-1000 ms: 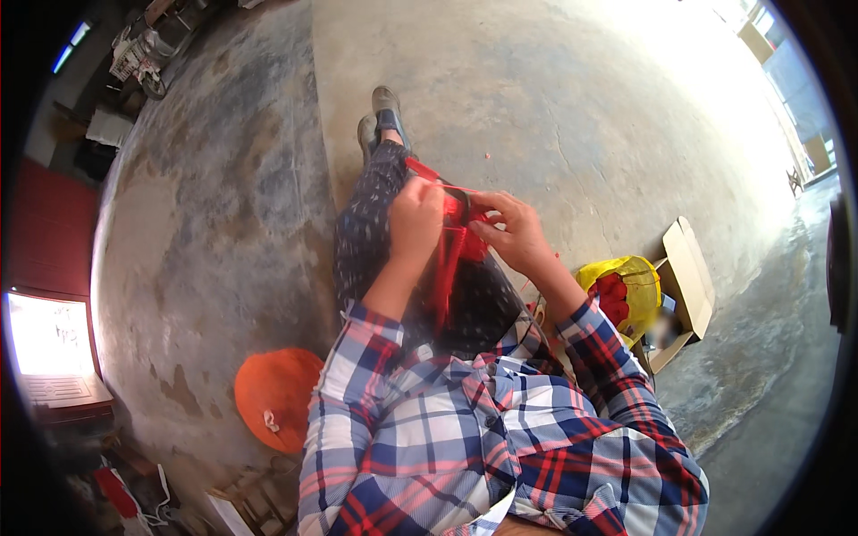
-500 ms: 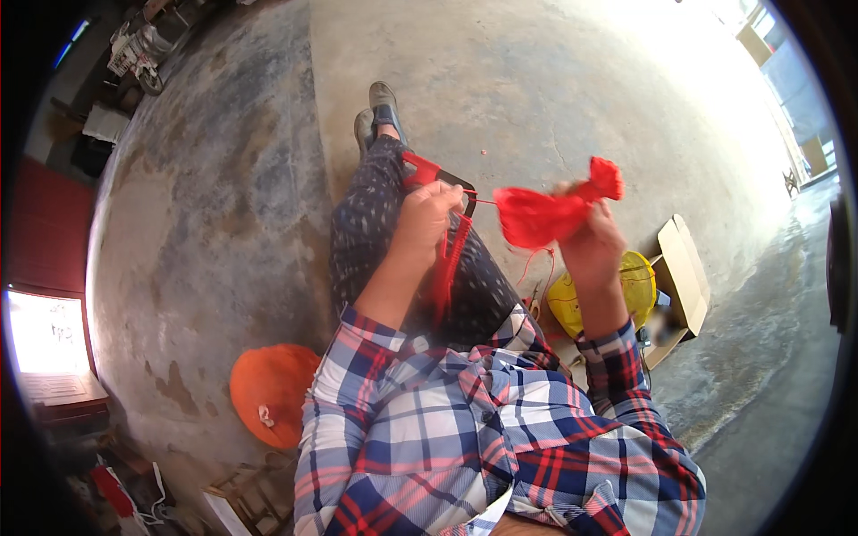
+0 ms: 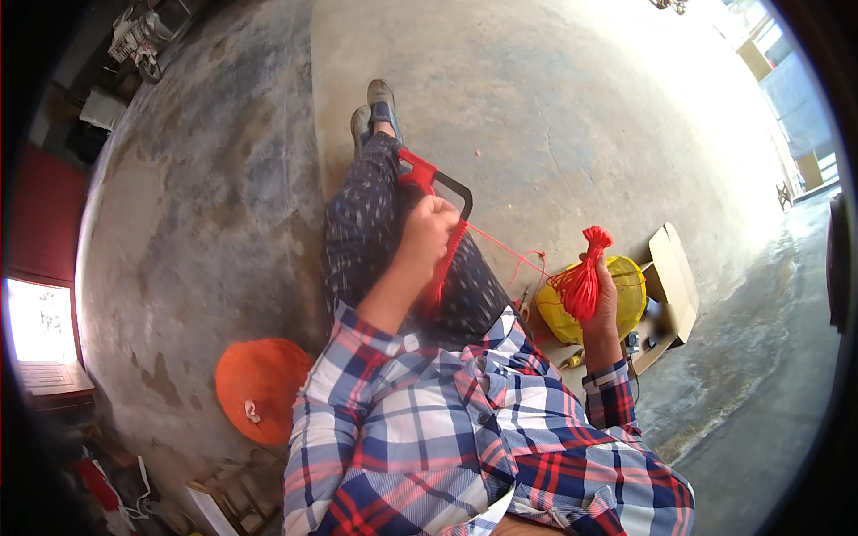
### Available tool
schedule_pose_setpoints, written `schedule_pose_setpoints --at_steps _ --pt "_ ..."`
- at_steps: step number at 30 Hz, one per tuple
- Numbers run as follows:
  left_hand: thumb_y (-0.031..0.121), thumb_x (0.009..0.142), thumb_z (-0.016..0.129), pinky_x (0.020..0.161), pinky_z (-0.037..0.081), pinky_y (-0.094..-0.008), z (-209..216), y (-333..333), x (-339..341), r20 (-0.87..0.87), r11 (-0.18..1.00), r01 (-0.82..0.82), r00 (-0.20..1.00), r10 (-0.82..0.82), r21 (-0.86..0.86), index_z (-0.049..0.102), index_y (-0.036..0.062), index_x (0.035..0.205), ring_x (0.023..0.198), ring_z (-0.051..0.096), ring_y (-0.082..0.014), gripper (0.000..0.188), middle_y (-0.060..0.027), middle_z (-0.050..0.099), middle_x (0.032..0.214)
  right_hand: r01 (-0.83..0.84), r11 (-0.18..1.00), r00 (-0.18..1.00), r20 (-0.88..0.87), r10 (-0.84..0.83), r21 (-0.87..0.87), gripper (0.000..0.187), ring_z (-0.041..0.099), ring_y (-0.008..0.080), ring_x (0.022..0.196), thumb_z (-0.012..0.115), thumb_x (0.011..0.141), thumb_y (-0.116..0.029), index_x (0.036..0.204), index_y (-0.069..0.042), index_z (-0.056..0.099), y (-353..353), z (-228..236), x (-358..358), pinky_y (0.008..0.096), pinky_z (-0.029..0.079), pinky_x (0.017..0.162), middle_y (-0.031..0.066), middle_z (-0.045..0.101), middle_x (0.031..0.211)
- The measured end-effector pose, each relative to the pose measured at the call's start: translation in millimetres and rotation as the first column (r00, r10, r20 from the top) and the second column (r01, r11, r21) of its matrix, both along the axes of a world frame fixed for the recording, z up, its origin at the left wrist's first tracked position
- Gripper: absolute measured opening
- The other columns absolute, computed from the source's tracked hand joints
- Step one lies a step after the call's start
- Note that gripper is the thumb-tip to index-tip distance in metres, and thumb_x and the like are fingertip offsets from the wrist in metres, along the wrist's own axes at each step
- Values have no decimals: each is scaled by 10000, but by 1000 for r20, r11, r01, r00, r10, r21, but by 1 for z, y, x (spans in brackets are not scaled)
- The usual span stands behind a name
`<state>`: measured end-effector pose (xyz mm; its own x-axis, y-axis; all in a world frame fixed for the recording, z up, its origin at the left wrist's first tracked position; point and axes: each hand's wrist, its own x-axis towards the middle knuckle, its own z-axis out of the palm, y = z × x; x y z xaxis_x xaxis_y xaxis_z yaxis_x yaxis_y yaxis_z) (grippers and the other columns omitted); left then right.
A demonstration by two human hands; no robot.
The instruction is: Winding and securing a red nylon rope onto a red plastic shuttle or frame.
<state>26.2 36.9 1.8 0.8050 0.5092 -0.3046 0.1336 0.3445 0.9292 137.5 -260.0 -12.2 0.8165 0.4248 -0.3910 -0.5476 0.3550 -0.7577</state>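
Across my lap lies a tool with a red handle (image 3: 418, 170) and a black curved bar (image 3: 454, 189), shaped like a hacksaw frame. A row of red cord loops (image 3: 450, 255) runs along it toward my body; its near end is blurred. My left hand (image 3: 429, 234) is closed at the bar beside these loops, pinching the red cord. From there a thin strand (image 3: 502, 245) stretches right to a bundled hank of red cord (image 3: 579, 288). Around that hank my right hand (image 3: 604, 299) is closed, holding it upright over the yellow container.
A yellow round container (image 3: 633, 284) stands at my right beside an open cardboard box (image 3: 677, 284) with small items. Scissors (image 3: 525, 308) lie near my thigh. An orange round seat (image 3: 259, 389) is at my left. Concrete floor (image 3: 500, 98) stretches ahead.
My right hand has moved down and toward me with the hank, which has turned from sideways to upright. The strand between my hands has lengthened. My left hand stays near the bar.
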Motion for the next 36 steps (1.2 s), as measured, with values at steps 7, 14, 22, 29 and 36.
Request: schedule_pose_setpoints --at_steps 7,14,22,29,36 --pt "227 734 773 976 396 -419 54 -81 -31 130 560 75 940 -317 825 597 2 1080 1088 501 -375 448 -189 556 1170 -527 844 850 64 523 104 500 623 165 961 550 943 -456 1237 -51 534 76 40 -51 336 509 837 56 620 1089" --pt "-149 758 601 840 487 -288 65 -3 -20 467 614 -280 869 -165 738 611 23 991 934 611 -178 291 -86 617 1006 -645 764 735 262 625 -13 448 362 40 508 463 993 -374 1171 20 581 117 35 5 207 246 465 -47 498 636" --pt "-62 710 571 849 478 -412 22 20 21 -142 34 145 987 -76 989 640 24 962 970 584 -339 275 -122 609 1016 -153 724 229 689 688 -673 345 567 234 999 727 758 -138 1081 -34 666 177 13 25 353 472 879 85 611 1089" --pt "5 736 680 843 498 -340 13 10 2 216 393 -197 976 -4 898 614 -9 1001 945 619 -272 274 -138 588 1014 -239 930 752 552 360 -281 328 590 233 1052 686 774 -129 1071 -12 611 114 49 30 389 474 923 122 623 1093" --pt "54 782 739 664 489 -254 -1 -9 -13 97 772 47 985 -140 634 612 -27 988 700 576 -111 255 -54 625 878 -176 892 950 308 44 416 232 544 167 799 543 956 -269 1049 -57 531 -15 62 65 326 455 718 68 573 885"
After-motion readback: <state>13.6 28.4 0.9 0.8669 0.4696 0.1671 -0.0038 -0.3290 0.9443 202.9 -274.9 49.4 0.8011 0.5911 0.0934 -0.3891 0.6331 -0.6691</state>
